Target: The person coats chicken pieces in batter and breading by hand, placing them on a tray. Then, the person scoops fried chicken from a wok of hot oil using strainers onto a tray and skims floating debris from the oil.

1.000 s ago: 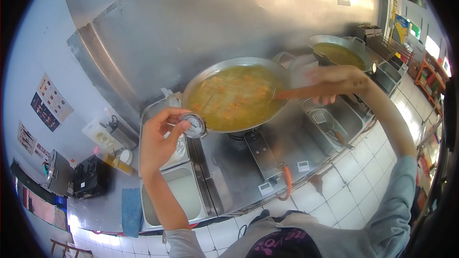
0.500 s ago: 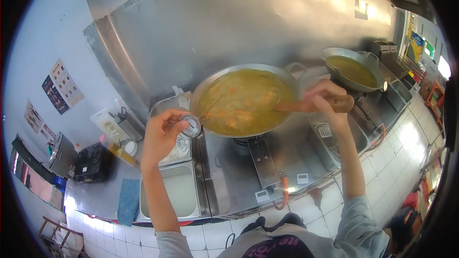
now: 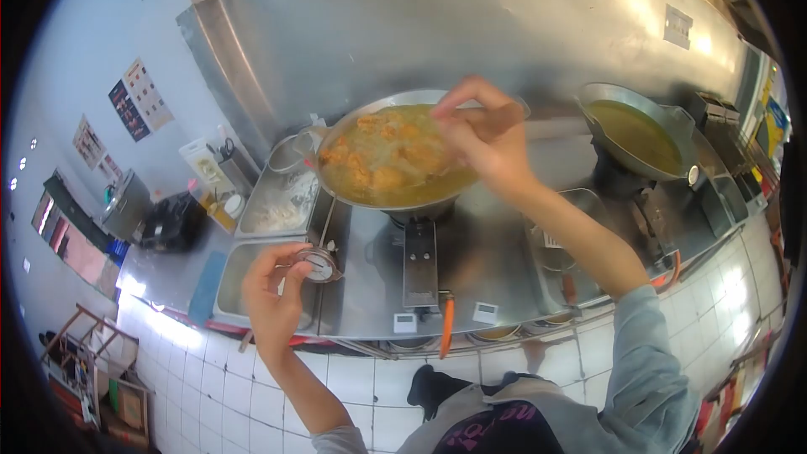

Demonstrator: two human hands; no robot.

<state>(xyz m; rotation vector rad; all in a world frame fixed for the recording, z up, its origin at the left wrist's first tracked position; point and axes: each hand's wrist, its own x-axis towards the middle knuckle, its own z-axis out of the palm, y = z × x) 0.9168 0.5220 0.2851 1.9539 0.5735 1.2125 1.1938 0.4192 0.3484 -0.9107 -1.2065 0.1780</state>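
Note:
My left hand (image 3: 276, 298) pinches the round dial of a probe thermometer (image 3: 319, 266) between thumb and fingers. Its thin metal stem points up toward the wok's near-left rim. Large pieces of battered food (image 3: 361, 164) fry in yellow oil inside the wide metal wok (image 3: 403, 202). Over the wok's right side, my right hand (image 3: 487, 139) is closed, blurred by motion, and covers part of the oil. The wooden spatula it gripped a moment ago is hidden behind the hand in this view.
A second wok (image 3: 601, 94) of oil stands on a burner to the right. Metal trays (image 3: 252, 219) sit left of the main wok, one with white flour. Between the burners lies a tray (image 3: 580, 193) with a slotted utensil. Two small timers (image 3: 485, 313) line the counter's front.
My left hand has lowered the thermometer away from the wok toward the near tray. My right hand has swung left over the oil. The camera view has shifted, and the food shows more clearly.

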